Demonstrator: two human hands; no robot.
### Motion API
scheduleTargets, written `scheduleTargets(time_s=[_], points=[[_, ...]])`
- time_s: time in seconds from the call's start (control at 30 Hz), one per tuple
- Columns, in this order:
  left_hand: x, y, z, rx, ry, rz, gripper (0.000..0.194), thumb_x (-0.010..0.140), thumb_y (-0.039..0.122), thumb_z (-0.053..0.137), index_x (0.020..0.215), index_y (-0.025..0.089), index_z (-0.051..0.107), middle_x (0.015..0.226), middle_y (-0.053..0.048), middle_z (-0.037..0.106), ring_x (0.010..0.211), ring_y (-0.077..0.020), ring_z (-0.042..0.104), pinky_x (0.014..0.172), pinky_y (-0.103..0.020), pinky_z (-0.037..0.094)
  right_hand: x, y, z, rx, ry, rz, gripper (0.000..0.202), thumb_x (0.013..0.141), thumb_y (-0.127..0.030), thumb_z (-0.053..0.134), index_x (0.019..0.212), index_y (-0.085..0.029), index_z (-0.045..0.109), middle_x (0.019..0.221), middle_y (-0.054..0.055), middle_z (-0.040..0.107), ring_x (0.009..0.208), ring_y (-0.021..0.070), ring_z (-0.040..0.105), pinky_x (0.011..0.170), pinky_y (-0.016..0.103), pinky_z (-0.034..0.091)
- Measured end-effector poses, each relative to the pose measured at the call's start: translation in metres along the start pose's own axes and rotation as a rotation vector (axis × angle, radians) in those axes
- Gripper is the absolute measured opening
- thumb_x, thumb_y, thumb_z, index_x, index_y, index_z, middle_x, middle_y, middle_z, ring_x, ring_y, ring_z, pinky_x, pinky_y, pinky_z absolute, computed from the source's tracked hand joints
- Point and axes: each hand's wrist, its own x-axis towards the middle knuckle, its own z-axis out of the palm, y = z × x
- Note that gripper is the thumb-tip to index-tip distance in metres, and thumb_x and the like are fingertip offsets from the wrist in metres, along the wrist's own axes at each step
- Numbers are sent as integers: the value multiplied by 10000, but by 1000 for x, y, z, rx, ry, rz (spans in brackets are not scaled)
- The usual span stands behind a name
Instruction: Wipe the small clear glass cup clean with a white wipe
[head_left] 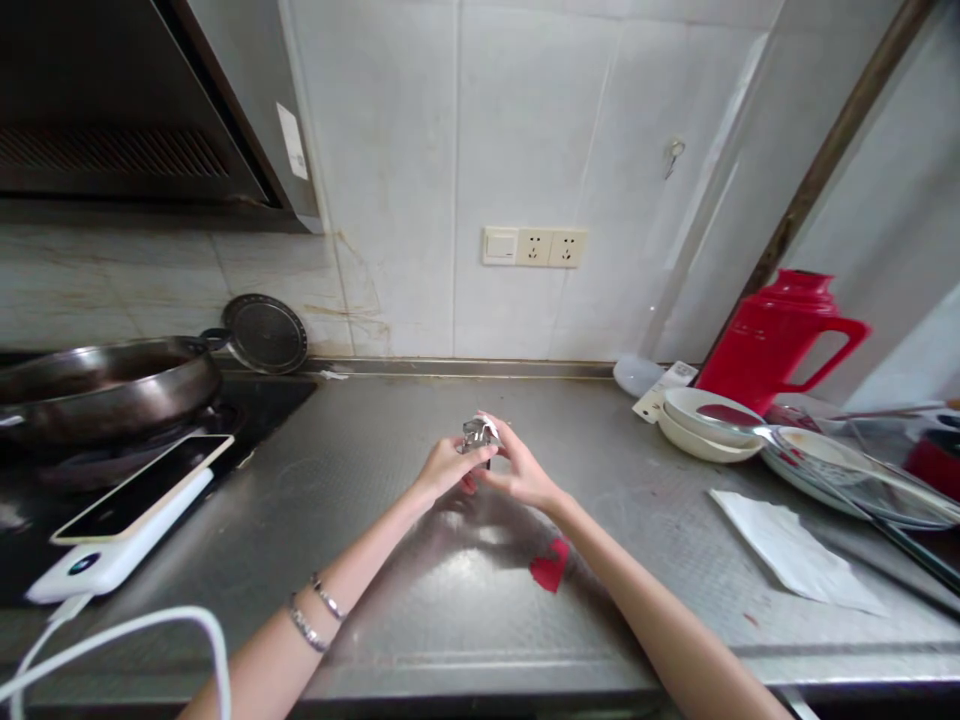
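Over the middle of the steel counter (pixel 367 440), both my hands close around a small shiny silver object (pixel 474 434) whose exact kind I cannot make out. My left hand (pixel 441 470) grips it from the left, its thumb stretched across the front. From the right, my right hand (pixel 526 478) curls its fingers around it, and something white shows at its fingertips. A bit of red (pixel 469 483) is visible just below the hands. Nearer me, a torn red scrap (pixel 550 566) lies flat on the counter.
To the left, a pan (pixel 112 385) sits on the black stove, with a phone (pixel 146 490) and white power bank (pixel 124 560) in front; a white cable (pixel 150 622) loops nearby. Rightward are a red thermos (pixel 776 335), stacked bowls (pixel 709 445) and white paper (pixel 791 550).
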Motion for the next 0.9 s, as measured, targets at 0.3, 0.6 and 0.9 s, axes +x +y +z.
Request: scheduleTargets(time_s=[0.3, 0.6, 0.9], points=[[-5, 6, -14, 1, -347, 38, 627, 644, 564, 702, 1077, 120, 611, 693, -55, 655, 529, -161, 626, 428, -227, 479, 0, 5, 0, -36, 69, 42, 729, 633, -238, 720, 1303, -212, 435, 1269, 107, 503, 1118, 251, 519, 851, 365, 494], [4, -10, -9, 49, -118, 391, 1188, 467, 210, 867, 1440, 217, 187, 1264, -181, 545, 1083, -275, 583, 847, -375, 501, 6, -6, 0, 271, 171, 266, 524, 653, -284, 700, 1139, -191, 529, 1026, 65, 640, 956, 214, 613, 746, 334, 546], [-3, -11, 7, 168, 113, 532, 827, 585, 277, 797, 1253, 185, 317, 1118, -106, 614, 969, -216, 625, 873, -382, 482, 5, -8, 0, 289, 105, 241, 518, 692, -334, 707, 1164, -205, 536, 1081, 59, 641, 989, 206, 612, 811, 332, 525]])
